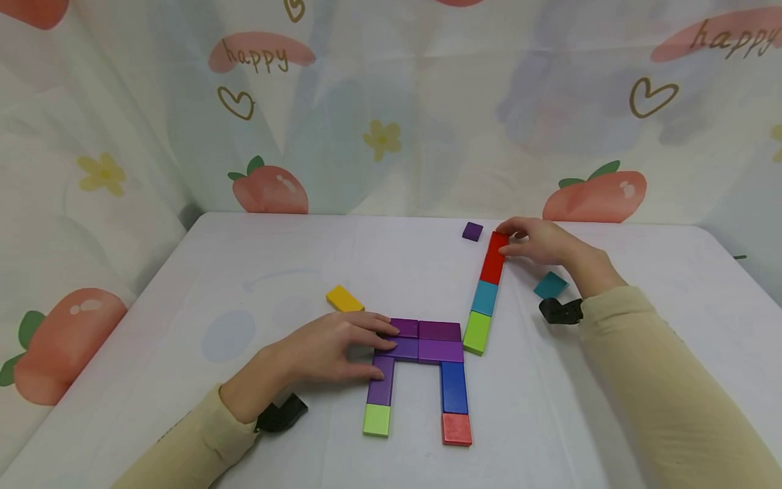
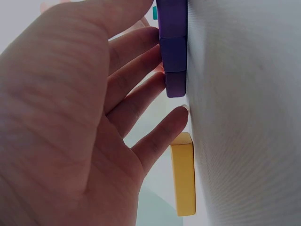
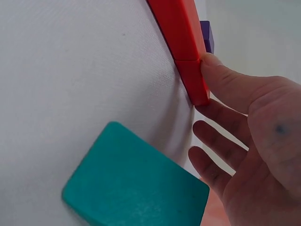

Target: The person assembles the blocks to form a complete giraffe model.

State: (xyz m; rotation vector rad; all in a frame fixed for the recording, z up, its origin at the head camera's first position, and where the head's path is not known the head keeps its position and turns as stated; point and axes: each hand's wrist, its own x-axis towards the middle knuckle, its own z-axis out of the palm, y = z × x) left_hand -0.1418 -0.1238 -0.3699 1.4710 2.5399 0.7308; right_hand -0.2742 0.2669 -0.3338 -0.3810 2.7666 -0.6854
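My left hand (image 1: pixel 326 346) rests its extended fingertips on purple blocks (image 1: pixel 404 349) at the left of a flat, table-like block figure. In the left wrist view its fingers touch the purple blocks (image 2: pixel 174 54), and a yellow block (image 2: pixel 183 176) lies by the little finger. My right hand (image 1: pixel 537 241) is at the far end of a slanted row of red, light blue and green blocks. There its thumb and index finger pinch the small red end block (image 3: pixel 194 81), which meets a longer red block (image 3: pixel 178 30). The other fingers are off the row.
A teal block (image 1: pixel 551 285) lies near my right wrist, and a small purple block (image 1: pixel 472 231) sits left of the row's far end. The figure's legs end in a light green block (image 1: pixel 377 420) and a red block (image 1: pixel 457 429). A patterned curtain (image 1: pixel 427 102) hangs behind the white table (image 1: pixel 275 251).
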